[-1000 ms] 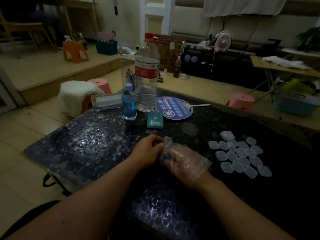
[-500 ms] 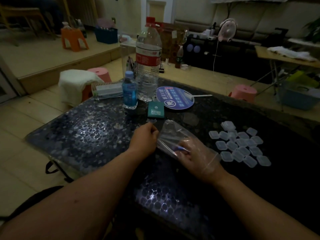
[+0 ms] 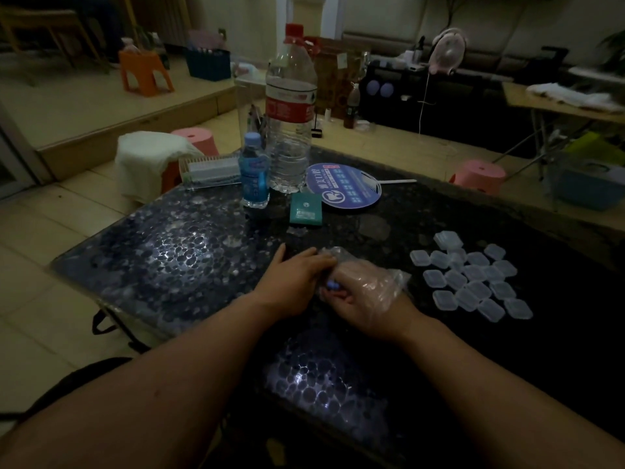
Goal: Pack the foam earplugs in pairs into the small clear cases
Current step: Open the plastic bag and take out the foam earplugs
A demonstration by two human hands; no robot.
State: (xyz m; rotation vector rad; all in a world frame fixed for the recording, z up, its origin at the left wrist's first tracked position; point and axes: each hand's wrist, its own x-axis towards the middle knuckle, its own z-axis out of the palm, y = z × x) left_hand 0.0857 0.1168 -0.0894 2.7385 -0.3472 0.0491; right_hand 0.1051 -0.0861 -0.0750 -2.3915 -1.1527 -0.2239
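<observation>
Both hands meet at the middle of the dark table (image 3: 422, 211). My right hand (image 3: 367, 296) wears a loose clear plastic glove and pinches small blue foam earplugs (image 3: 333, 286) at its fingertips. My left hand (image 3: 294, 282) is bare and lies against it, fingers closed over the glove's fingertip end (image 3: 333, 253). Several small clear cases (image 3: 470, 280), all closed, lie in a cluster to the right of my right hand, with a short stack at the cluster's far edge (image 3: 448, 239).
At the table's far side stand a big water bottle (image 3: 291, 120), a small blue bottle (image 3: 254, 174), a round blue fan (image 3: 343, 191), a green packet (image 3: 306, 209) and a clear box (image 3: 211, 170). Pink stools (image 3: 478, 174) stand on the floor around.
The glove, held stretched out like a bag half a second ago, now sits down over my right hand. Both hands have drawn together and lower onto the table.
</observation>
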